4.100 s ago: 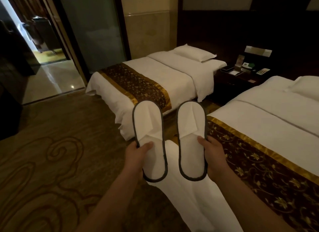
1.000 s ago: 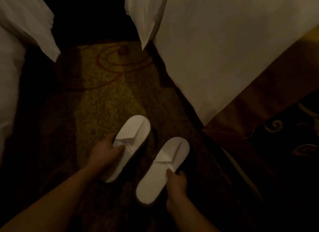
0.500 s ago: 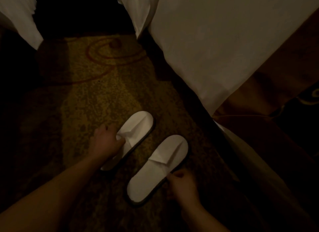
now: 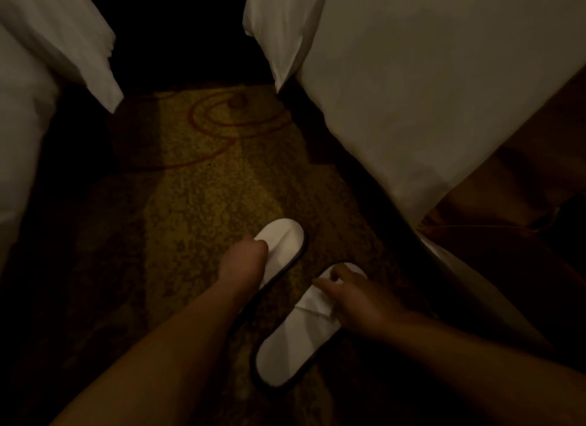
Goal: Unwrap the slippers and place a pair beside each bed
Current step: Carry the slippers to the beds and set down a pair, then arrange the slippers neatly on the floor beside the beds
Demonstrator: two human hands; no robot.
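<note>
The far slipper (image 4: 285,238) lies flat on the carpet (image 4: 203,184), its toe just beyond the knuckles of the left hand (image 4: 242,262), its heel hidden under that wrist; the near slipper (image 4: 295,346) lies beside it, its toe end under the right hand (image 4: 355,295) and its heel back along the inner side of that forearm. The left hand's fingers curl down onto the far slipper, but from behind I cannot tell whether they pinch it or merely rest there; the right hand is spread wide, fingers laid across the folded upper (image 4: 314,302) and closed on nothing.

The pair looks placed but staggered, so the step in hand is probably squaring it up or opening the uppers; the risks follow from that. A light, thin slipper should slide easily, so a sideways push from the spread right hand could skew it; pushed outward from that palm, it could slip under the overhanging sheet of the right bed (image 4: 412,92). Left flat, the upper may look unfinished. The left bed (image 4: 47,45), outward of the left arm, shows no pair in view.
</note>
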